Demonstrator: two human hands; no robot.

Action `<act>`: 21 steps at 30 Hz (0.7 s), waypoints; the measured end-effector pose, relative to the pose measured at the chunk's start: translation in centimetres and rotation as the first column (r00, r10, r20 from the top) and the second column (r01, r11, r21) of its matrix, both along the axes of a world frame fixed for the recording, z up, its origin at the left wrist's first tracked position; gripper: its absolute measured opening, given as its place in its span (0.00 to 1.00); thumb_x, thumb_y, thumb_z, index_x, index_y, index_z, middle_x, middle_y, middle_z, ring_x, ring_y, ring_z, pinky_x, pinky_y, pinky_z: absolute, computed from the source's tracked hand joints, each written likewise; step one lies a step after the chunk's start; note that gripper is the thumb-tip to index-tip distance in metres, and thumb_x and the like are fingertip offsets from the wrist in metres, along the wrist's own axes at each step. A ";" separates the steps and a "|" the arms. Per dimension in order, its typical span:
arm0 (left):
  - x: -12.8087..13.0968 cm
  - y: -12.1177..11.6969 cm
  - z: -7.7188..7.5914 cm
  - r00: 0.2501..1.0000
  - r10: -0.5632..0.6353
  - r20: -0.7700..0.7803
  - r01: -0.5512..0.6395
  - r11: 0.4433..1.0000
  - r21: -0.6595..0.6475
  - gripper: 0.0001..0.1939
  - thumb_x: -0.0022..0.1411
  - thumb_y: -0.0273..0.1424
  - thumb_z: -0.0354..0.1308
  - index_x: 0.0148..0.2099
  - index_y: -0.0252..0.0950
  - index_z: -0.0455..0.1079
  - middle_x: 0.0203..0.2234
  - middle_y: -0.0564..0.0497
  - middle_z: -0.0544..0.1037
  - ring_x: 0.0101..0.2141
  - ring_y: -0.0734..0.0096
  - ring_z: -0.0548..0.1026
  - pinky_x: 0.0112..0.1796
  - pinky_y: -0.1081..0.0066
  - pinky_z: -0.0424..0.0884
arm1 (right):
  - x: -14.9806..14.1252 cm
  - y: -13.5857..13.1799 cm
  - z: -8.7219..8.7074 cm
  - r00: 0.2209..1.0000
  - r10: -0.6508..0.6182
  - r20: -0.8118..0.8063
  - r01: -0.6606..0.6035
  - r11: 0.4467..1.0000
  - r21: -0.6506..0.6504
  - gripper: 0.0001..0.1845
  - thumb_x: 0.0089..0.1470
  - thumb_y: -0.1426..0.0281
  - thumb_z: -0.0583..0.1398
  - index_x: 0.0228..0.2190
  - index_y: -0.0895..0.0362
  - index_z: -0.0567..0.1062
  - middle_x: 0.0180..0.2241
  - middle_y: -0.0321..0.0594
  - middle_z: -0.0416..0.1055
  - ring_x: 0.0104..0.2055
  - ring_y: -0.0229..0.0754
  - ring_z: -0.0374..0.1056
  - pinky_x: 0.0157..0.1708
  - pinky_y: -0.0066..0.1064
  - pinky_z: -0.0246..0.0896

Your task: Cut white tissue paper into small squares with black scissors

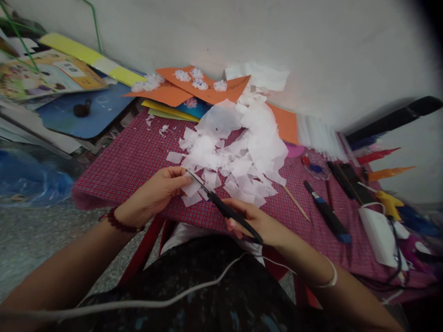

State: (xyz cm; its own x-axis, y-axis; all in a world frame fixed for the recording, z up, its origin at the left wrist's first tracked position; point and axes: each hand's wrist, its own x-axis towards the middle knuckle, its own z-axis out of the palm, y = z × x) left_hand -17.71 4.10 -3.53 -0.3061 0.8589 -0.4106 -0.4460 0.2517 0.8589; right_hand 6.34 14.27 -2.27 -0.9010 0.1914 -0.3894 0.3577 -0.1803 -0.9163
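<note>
The right hand point(247, 216) is gripping black scissors point(226, 210), whose long axis is slanting far and left; the left hand point(159, 189) is pinching white paper point(189, 188) just near-left of the blades point(200, 182).

The left arm point(65, 272) slants up from the lower left corner; the left hand point(159, 189), just left of the frame's centre, points right, its fingers point(175, 172) pinched against the thumb point(180, 181). The right arm point(349, 295) rises from the lower right; the right hand point(254, 220), right of centre and lower, points left, curled in a grip.
</note>
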 end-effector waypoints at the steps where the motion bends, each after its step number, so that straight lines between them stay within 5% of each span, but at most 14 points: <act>1: 0.0 0.1 0.0 1.000 0.006 0.000 -0.006 1.000 -0.007 0.16 0.39 0.34 0.76 0.25 0.32 0.73 0.21 0.52 0.75 0.22 0.74 0.72 0.26 0.74 0.70 | 0.1 0.1 -0.2 1.000 -0.008 0.019 0.008 1.000 -0.014 0.36 0.56 0.49 0.66 0.55 0.60 0.68 0.30 0.32 0.62 0.24 0.31 0.56 0.22 0.27 0.50; 9: -0.9 0.0 0.1 0.998 0.056 -0.024 -0.055 0.997 0.047 0.11 0.46 0.32 0.73 0.27 0.33 0.74 0.25 0.51 0.77 0.24 0.73 0.73 0.28 0.73 0.71 | 0.8 0.9 -1.1 0.975 0.091 -0.202 -0.102 0.994 -0.046 0.36 0.59 0.38 0.57 0.49 0.58 0.69 0.35 0.37 0.67 0.31 0.35 0.63 0.29 0.30 0.57; 15: -1.4 0.3 1.1 0.973 0.104 -0.207 -0.070 0.984 0.164 0.13 0.49 0.29 0.70 0.39 0.34 0.77 0.33 0.50 0.80 0.30 0.73 0.74 0.32 0.74 0.69 | 1.3 1.2 -1.6 0.967 0.061 -0.249 -0.100 0.984 -0.145 0.41 0.58 0.37 0.57 0.55 0.57 0.71 0.33 0.37 0.67 0.28 0.37 0.59 0.28 0.33 0.53; 21: -1.4 1.2 1.8 0.948 0.119 -0.295 -0.063 0.979 0.192 0.12 0.49 0.29 0.69 0.38 0.34 0.77 0.38 0.48 0.81 0.35 0.70 0.75 0.35 0.73 0.70 | 3.7 2.0 -1.7 0.933 -0.058 -0.356 -0.016 0.979 -0.203 0.38 0.59 0.40 0.58 0.57 0.55 0.71 0.33 0.36 0.66 0.28 0.37 0.60 0.28 0.32 0.52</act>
